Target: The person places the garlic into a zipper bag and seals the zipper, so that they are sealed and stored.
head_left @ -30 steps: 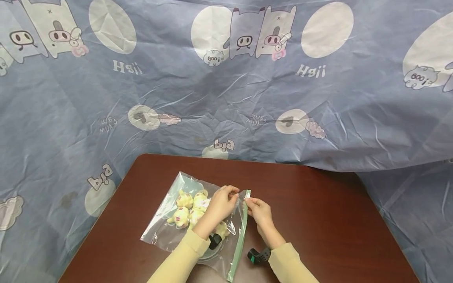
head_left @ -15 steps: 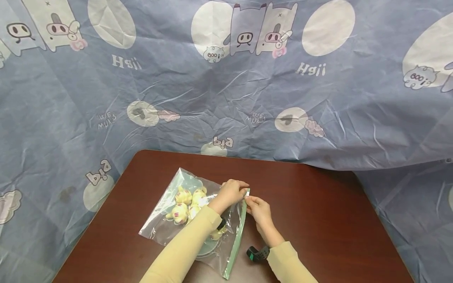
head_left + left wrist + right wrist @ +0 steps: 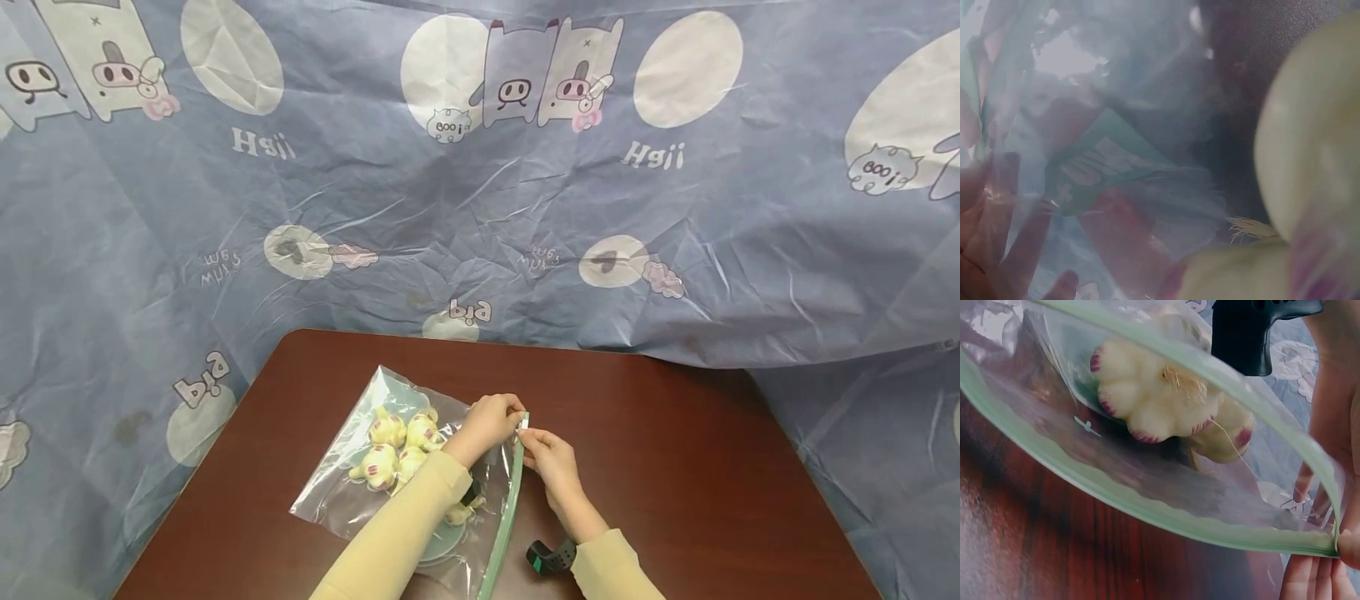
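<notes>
A clear zip-lock bag (image 3: 330,493) lies on the table with several garlic bulbs (image 3: 378,467) inside. Its green zip strip (image 3: 504,533) runs along the right side. At the strip's far end, my left hand (image 3: 489,423) holds the bag's corner, its forearm reaching across the bag. My right hand (image 3: 555,467) pinches the strip just beside it. In the right wrist view, the two green edges (image 3: 1166,528) stand apart, with purple-tipped garlic (image 3: 1147,394) behind them. Film glare blurs the left wrist view, where pale garlic (image 3: 1310,137) fills the right side.
The dark brown table (image 3: 675,467) extends right of the hands. A black band (image 3: 551,557) sits at the right wrist, and another (image 3: 471,493) at the left. A blue patterned cloth (image 3: 450,208) hangs behind the table.
My left hand has moved right along the bag to the far end of the green strip, close to the right hand. The right hand keeps its pinch there.
</notes>
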The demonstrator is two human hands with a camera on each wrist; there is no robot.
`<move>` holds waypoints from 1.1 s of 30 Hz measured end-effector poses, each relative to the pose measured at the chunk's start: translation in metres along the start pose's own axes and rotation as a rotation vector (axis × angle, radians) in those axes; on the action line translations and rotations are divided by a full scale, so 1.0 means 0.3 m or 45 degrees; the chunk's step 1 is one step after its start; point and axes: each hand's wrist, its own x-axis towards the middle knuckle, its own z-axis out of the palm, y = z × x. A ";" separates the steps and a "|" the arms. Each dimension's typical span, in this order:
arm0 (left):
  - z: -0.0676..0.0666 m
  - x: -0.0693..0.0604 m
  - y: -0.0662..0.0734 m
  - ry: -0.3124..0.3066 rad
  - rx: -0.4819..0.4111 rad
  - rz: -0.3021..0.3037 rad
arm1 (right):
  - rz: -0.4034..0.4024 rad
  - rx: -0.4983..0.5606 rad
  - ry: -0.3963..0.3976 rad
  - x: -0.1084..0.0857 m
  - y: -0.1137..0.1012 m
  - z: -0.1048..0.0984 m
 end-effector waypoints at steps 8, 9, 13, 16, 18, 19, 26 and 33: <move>0.010 0.011 0.005 -0.005 0.001 -0.031 | -0.020 0.033 0.003 0.024 -0.012 -0.021; 0.011 0.013 0.005 -0.009 0.004 -0.032 | -0.026 0.041 0.013 0.030 -0.016 -0.024; 0.010 0.016 0.008 -0.001 -0.011 -0.024 | -0.035 0.049 0.039 0.050 -0.027 -0.028; 0.008 0.016 0.009 0.011 -0.020 -0.025 | -0.032 0.048 0.039 0.054 -0.028 -0.025; 0.008 0.016 0.007 0.009 -0.015 -0.027 | -0.025 0.043 0.042 0.054 -0.023 -0.019; 0.014 0.015 0.009 0.006 -0.017 -0.023 | -0.018 0.035 0.046 0.051 -0.019 -0.023; 0.034 0.007 0.014 -0.040 -0.076 -0.044 | 0.014 0.007 0.056 0.036 0.002 -0.028; 0.012 0.028 0.020 -0.023 -0.081 -0.032 | -0.013 -0.005 0.063 0.049 -0.004 -0.019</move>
